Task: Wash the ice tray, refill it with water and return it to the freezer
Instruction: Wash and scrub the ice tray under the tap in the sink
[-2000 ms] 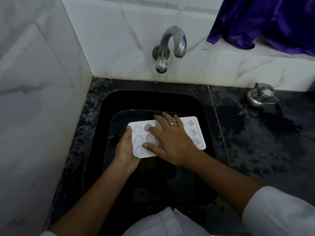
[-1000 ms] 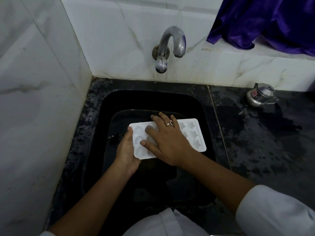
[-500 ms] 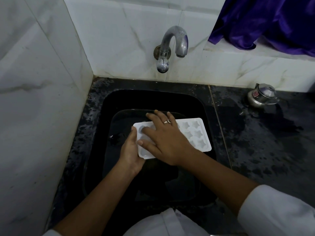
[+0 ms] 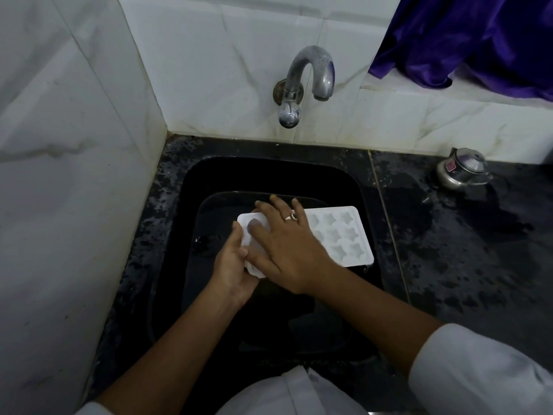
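A white ice tray (image 4: 341, 235) with star-shaped cells is held level over the black sink (image 4: 269, 175). My left hand (image 4: 232, 266) grips the tray's left short end from below and the side. My right hand (image 4: 287, 247), wearing a ring, lies flat on top of the tray's left half, its fingers spread over the cells and covering them. The right half of the tray shows bare. No water runs from the metal tap (image 4: 311, 82) on the back wall.
A black pan or basin (image 4: 215, 205) sits inside the sink under the tray. The dark stone counter (image 4: 463, 250) to the right is wet, with a small steel kettle (image 4: 462, 172) at the back. White tiled walls close the left and back. Purple cloth (image 4: 466, 40) hangs top right.
My right hand has slid leftward across the tray's top, from its middle to its left end, uncovering more star cells on the right. My left hand keeps its grip.
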A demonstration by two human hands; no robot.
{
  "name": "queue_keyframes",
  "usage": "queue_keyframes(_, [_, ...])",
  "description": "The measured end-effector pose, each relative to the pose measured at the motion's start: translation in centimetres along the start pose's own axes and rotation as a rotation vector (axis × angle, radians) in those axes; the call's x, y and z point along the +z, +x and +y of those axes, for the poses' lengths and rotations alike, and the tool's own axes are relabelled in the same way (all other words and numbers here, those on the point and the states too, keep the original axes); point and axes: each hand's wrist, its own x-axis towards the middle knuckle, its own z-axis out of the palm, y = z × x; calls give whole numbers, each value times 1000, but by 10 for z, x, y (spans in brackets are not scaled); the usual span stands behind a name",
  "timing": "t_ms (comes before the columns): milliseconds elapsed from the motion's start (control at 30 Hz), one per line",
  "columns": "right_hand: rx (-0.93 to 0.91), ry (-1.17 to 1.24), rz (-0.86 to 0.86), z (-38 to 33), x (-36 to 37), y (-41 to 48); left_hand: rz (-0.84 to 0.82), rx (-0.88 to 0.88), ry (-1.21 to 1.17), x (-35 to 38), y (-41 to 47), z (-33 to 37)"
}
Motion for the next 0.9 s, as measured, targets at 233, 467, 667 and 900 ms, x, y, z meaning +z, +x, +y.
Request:
queue_keyframes(233, [27,27,8,8,-9,3,-39,-37,-76,0,1,5])
queue_keyframes(467, [-4,31,13,10,-12,8,-65,-45,-72,-1,0,2])
queue_keyframes(667, [-40,28,19,11,-5,-2,-77,-56,-107,-6,1,5])
queue_keyframes(900, [-60,-13,-8,-1,1,2,-31,-47,-127,-5,2,6])
